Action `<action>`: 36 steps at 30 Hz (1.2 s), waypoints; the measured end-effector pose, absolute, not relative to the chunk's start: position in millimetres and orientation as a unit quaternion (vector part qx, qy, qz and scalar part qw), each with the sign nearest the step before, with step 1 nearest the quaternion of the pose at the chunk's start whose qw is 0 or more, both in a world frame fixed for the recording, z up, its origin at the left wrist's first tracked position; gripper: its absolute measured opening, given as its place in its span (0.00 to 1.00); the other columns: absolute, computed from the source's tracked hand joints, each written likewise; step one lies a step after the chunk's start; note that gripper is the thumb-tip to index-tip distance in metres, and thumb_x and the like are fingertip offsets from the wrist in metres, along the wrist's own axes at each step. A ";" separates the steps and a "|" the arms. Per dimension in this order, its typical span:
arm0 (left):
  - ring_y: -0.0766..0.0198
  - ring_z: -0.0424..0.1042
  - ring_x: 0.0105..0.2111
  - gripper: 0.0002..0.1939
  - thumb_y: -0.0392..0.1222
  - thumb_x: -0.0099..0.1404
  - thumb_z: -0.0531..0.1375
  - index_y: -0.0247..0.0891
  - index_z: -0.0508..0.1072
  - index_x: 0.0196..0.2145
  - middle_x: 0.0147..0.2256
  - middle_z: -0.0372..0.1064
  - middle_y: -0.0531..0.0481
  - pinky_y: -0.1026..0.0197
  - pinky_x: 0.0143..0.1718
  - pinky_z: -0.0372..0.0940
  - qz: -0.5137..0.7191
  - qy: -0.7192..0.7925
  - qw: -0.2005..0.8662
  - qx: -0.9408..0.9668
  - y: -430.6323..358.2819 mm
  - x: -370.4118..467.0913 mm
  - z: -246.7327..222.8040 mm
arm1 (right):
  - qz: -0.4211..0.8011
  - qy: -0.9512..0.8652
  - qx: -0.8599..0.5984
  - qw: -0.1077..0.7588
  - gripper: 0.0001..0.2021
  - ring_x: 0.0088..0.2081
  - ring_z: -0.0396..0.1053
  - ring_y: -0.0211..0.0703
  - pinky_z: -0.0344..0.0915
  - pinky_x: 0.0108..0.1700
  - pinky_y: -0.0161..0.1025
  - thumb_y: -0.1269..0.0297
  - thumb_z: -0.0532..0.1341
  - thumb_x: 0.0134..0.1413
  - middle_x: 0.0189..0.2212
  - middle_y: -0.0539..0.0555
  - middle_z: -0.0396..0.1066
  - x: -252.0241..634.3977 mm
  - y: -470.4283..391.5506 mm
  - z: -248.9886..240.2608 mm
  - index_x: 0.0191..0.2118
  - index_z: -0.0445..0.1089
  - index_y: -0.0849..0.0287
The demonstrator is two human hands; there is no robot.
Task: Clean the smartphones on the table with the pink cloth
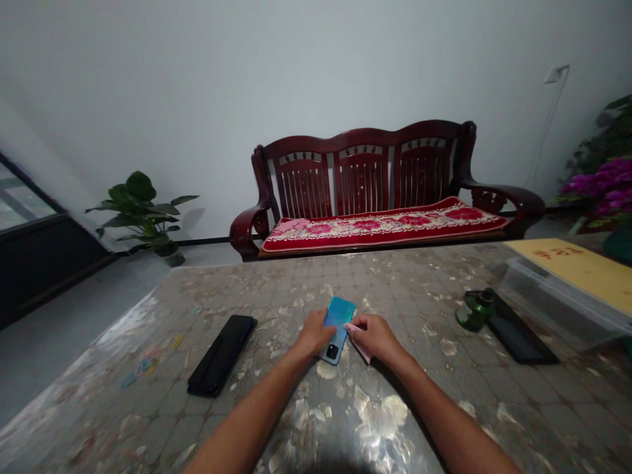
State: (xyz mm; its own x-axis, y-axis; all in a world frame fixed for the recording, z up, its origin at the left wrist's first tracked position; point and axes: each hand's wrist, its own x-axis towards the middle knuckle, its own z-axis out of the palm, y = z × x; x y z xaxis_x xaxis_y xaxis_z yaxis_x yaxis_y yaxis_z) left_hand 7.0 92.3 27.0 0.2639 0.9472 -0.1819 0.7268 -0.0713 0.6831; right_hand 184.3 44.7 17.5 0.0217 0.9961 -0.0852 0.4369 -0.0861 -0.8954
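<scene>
A blue smartphone [340, 309] lies back side up on the patterned table cover, its dark camera block at the near end. My left hand [315, 333] grips it from the left, with the thumb across its back and the fingers along its far left side. At the phone's right edge, my right hand [376, 336] pinches a small pink cloth [362, 349] between thumb and fingers. One corner of the cloth meets the phone's edge, while the rest hangs below the hand.
On the left lie a black phone-like slab [222, 355] and several coloured rubber bands [148, 361]. To the right are a green bottle [474, 311], a black tablet [521, 332] and a clear plastic box [553, 309] under a yellow board [575, 266]. A wooden bench [363, 178] stands behind.
</scene>
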 end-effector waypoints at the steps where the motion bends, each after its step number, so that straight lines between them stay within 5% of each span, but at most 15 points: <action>1: 0.48 0.69 0.51 0.22 0.34 0.56 0.60 0.31 0.74 0.50 0.48 0.73 0.38 0.53 0.53 0.61 0.150 0.594 0.332 0.718 91.8 8.4 26.6 | 0.395 -0.576 -0.623 0.352 0.12 0.28 0.71 0.41 0.59 0.29 0.33 0.58 0.62 0.52 0.26 0.51 0.76 183.8 44.4 18.0 0.28 0.77 0.60; 17: 0.44 0.64 0.55 0.32 0.54 0.61 0.61 0.35 0.66 0.59 0.56 0.64 0.36 0.52 0.54 0.59 0.065 0.638 0.159 0.751 53.7 30.5 39.1 | 0.384 -0.579 -0.619 0.366 0.12 0.29 0.72 0.42 0.62 0.31 0.34 0.57 0.62 0.50 0.26 0.51 0.77 186.7 54.5 4.4 0.28 0.77 0.60; 22: 0.42 0.62 0.57 0.33 0.45 0.59 0.62 0.37 0.64 0.61 0.57 0.64 0.35 0.49 0.55 0.58 0.054 0.624 0.142 0.767 48.5 30.8 38.8 | 0.355 -0.587 -0.618 0.384 0.15 0.31 0.73 0.46 0.63 0.32 0.36 0.54 0.61 0.54 0.29 0.55 0.78 197.6 69.7 12.5 0.33 0.78 0.60; 27: 0.41 0.61 0.58 0.35 0.38 0.56 0.62 0.36 0.64 0.62 0.60 0.61 0.34 0.46 0.58 0.58 0.031 0.552 0.153 0.819 54.4 15.4 43.2 | 0.224 -0.673 -0.620 0.336 0.12 0.38 0.72 0.45 0.64 0.40 0.37 0.62 0.58 0.60 0.35 0.56 0.77 197.6 76.4 24.6 0.36 0.79 0.59; 36: 0.54 0.51 0.68 0.36 0.24 0.58 0.52 0.39 0.61 0.64 0.68 0.53 0.43 0.49 0.69 0.47 0.053 0.450 0.199 0.869 64.9 -14.2 25.4 | 0.089 -0.763 -0.610 0.195 0.14 0.44 0.68 0.45 0.61 0.47 0.36 0.76 0.53 0.61 0.40 0.59 0.72 181.6 66.1 25.6 0.40 0.77 0.59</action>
State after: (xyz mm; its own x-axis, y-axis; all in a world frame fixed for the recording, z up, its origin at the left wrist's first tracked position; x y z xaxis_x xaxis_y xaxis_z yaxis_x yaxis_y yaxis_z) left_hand -14.2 64.9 25.4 0.5887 0.8037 -0.0865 0.7615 -0.5154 0.3931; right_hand 181.6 66.1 25.6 -0.1791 0.9655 0.1891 0.8959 0.2394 -0.3742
